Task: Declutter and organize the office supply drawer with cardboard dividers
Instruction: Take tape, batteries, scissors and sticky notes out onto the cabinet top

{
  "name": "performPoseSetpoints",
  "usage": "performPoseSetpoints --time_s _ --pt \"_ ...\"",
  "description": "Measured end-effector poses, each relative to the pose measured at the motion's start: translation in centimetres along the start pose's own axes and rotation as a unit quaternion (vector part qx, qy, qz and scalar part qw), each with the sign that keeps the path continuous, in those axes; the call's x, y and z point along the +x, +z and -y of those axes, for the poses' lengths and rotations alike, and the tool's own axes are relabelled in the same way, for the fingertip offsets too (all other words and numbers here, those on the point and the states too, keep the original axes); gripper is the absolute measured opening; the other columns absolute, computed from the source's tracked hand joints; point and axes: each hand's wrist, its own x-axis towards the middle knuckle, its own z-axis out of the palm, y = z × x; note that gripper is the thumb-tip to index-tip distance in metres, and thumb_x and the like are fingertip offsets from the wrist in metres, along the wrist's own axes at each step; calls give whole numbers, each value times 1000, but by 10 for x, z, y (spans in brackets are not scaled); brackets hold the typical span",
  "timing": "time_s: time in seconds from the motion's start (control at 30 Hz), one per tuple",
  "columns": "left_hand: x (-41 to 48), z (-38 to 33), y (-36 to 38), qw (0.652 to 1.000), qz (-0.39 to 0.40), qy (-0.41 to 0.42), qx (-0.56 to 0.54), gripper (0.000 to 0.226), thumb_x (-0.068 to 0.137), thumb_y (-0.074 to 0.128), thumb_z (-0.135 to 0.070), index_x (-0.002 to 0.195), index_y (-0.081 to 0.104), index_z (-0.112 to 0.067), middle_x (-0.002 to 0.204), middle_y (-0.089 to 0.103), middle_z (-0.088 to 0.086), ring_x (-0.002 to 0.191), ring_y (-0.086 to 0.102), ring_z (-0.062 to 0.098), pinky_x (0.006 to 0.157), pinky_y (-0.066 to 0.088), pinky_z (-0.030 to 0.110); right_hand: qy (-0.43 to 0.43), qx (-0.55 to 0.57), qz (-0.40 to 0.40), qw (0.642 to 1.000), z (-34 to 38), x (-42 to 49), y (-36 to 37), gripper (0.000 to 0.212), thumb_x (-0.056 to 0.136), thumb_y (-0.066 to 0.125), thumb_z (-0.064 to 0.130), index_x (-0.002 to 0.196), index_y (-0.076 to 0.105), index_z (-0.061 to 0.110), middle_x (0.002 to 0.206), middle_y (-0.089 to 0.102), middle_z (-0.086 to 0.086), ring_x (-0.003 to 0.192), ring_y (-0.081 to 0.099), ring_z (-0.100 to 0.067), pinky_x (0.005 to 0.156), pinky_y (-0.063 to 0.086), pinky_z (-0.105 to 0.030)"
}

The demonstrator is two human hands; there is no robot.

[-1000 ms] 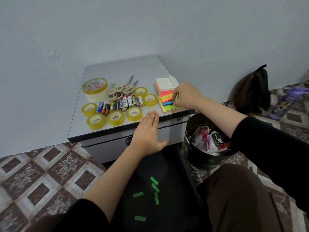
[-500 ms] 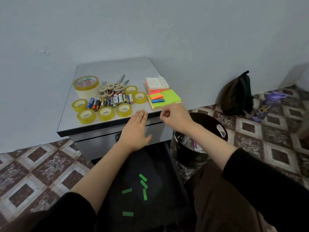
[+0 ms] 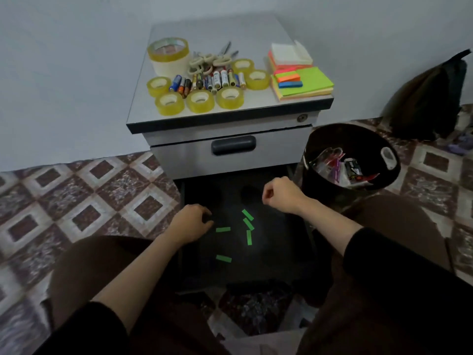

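The black bottom drawer is pulled out between my knees, and several green paper strips lie loose on its floor. My left hand hovers at the drawer's left side with fingers loosely curled, its tips close to one green strip and holding nothing. Over the drawer's back right part, my right hand is curled into a fist with nothing showing in it. On the grey cabinet top lie tape rolls, batteries, scissors and sticky notes.
A black bin holding wrappers stands right of the cabinet. A dark backpack leans on the wall further right. The upper drawer is closed. Patterned floor tiles lie on both sides, and my knees flank the open drawer.
My right hand left the sticky notes and came down over the open drawer. My left hand dropped from the cabinet's front edge into the drawer. My view tilted downward.
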Motion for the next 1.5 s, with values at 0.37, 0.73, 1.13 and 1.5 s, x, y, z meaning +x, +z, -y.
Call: performPoseSetpoints --time_s 0.37,0.73,1.13,1.5 --pt "18 15 48 993 113 -9 21 28 88 60 -26 113 66 -15 114 64 5 105 60 20 89 50 32 88 -38 78 992 -16 15 64 13 86 62 14 93 73 14 103 68 -6 97 62 -23 81 52 -32" --pt "38 19 103 980 171 27 102 35 90 56 -33 119 59 -14 122 57 7 111 54 23 93 45 36 148 -34 129 980 -23 32 110 38 88 59 43 102 63 7 104 60 -10 95 59 -26 74 45 -32" --pt "51 14 129 984 112 71 116 35 86 58 -16 120 51 -12 126 50 6 116 48 22 95 37 31 237 -34 84 967 -15 36 141 42 81 69 40 105 61 7 104 64 -8 95 63 -24 70 46 -31" --pt "54 17 131 985 141 60 76 19 90 56 -20 107 60 -14 117 55 5 115 44 20 92 41 30 254 6 53 966 -15 47 144 27 89 62 19 112 60 5 112 63 -11 103 61 -26 80 49 -32"
